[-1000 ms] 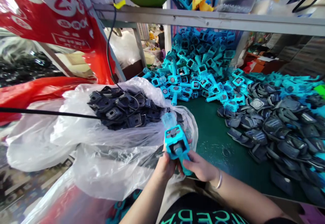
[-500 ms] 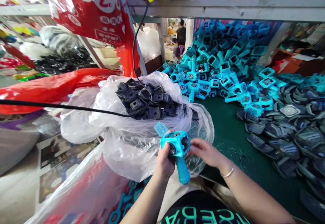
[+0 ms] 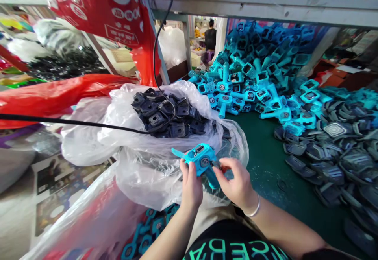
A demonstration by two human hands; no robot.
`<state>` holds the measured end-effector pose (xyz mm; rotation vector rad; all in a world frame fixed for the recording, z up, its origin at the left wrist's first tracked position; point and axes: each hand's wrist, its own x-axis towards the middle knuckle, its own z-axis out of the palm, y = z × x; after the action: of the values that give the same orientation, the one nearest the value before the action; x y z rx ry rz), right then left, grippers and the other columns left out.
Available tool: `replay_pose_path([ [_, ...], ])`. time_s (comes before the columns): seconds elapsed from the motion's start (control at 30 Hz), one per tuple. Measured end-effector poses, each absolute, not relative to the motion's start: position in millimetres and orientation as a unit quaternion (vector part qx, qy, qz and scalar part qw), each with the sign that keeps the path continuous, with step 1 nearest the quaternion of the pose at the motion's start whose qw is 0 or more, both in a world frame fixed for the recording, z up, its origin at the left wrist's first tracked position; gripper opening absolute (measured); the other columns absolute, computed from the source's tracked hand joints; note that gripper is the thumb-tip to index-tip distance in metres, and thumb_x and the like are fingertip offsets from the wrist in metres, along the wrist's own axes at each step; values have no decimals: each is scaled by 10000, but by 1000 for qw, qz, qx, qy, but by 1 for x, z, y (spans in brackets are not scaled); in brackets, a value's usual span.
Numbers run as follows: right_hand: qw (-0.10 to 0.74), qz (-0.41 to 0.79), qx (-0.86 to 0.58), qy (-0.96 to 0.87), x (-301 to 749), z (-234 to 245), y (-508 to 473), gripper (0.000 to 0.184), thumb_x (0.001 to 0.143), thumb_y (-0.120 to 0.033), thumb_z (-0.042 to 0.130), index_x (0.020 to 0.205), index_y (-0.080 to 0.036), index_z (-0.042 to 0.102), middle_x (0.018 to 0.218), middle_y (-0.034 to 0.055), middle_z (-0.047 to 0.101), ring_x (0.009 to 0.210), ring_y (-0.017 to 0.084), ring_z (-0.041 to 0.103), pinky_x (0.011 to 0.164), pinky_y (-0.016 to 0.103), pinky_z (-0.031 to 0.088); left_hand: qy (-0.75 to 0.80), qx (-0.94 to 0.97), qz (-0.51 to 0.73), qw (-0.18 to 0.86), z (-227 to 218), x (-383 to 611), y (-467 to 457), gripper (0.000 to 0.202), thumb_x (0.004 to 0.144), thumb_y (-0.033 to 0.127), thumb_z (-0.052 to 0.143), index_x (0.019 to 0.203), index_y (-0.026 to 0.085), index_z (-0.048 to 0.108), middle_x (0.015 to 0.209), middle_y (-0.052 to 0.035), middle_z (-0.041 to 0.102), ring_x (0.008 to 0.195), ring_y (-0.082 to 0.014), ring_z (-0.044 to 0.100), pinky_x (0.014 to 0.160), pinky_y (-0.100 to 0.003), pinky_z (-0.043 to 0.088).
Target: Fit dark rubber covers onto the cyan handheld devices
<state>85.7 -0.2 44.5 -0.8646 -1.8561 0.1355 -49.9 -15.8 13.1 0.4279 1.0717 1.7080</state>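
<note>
A bright blue plastic toy hammer (image 3: 203,158) is in my left hand (image 3: 191,185), its head tilted and its handle pointing down. The fingers and thumb wrap the near left side of the head. A round spiral mark shows on the side facing me, and a thin blue flap sticks out at the left. At the right end of the head, my right hand (image 3: 238,181) is closed in a pinch. Something dark shows by its fingertips, too small and covered to make out. Just behind lies a clear plastic bag (image 3: 132,150) holding several dark grey plastic parts (image 3: 178,112).
Similar blue hammers (image 3: 245,71) are heaped at the back right. Dark plates (image 3: 339,153) pile up on the green tabletop (image 3: 260,150) at right. A black cable (image 3: 73,123) crosses the bag. More blue pieces (image 3: 156,226) lie below at left. A person (image 3: 210,37) is far behind.
The hammer has turned in my left hand, its head rolling over and the handle swinging back. My right hand has moved in from the side and closed at the head's right end.
</note>
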Motion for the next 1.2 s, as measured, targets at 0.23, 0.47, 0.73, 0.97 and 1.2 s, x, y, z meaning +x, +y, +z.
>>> replay_pose_path([
  [0.23, 439, 182, -266, -839, 100, 48, 8, 345, 1068, -279, 553, 1401, -187, 562, 1101, 114, 747, 959, 204, 740, 858, 342, 620, 446, 295, 702, 470, 17, -48, -23, 659, 807, 518, 821, 1345, 271, 531, 1309, -80, 666, 1186, -245, 643, 1055, -329, 488],
  [0.47, 459, 102, -332, -818, 118, 62, 14, 599, 924, -410, 787, 1428, -229, 517, 835, 7, 625, 760, 177, 631, 756, 336, 565, 417, 293, 675, 534, 33, -32, -30, 739, 643, 367, 959, 1289, 260, 616, 1179, -70, 743, 1054, -267, 716, 971, -344, 541],
  [0.73, 276, 409, -259, -830, 120, 51, 60, 493, 1071, -475, 542, 1461, -172, 550, 1325, 143, 687, 1226, 227, 680, 1059, 391, 555, 409, 216, 613, 640, -14, -80, -39, 686, 604, 477, 976, 1201, 229, 745, 1207, -97, 788, 1140, -324, 732, 1007, -421, 587],
  [0.97, 273, 386, -414, -778, 39, 36, 174, 420, 855, -24, 683, 1267, -105, 668, 1350, 204, 667, 1346, 334, 595, 1228, 540, 386, 401, 109, 594, 689, -31, -82, -43, 580, 584, 485, 982, 1053, 202, 791, 970, -70, 821, 931, -298, 780, 920, -455, 635],
  [1.2, 356, 483, -405, -689, 82, 31, 142, 565, 981, -81, 392, 1536, -188, 394, 1302, 142, 637, 1189, 213, 667, 929, 395, 641, 357, 90, 618, 695, -5, -81, -29, 530, 653, 478, 954, 1087, 237, 767, 1159, -70, 809, 885, -268, 780, 845, -451, 649],
])
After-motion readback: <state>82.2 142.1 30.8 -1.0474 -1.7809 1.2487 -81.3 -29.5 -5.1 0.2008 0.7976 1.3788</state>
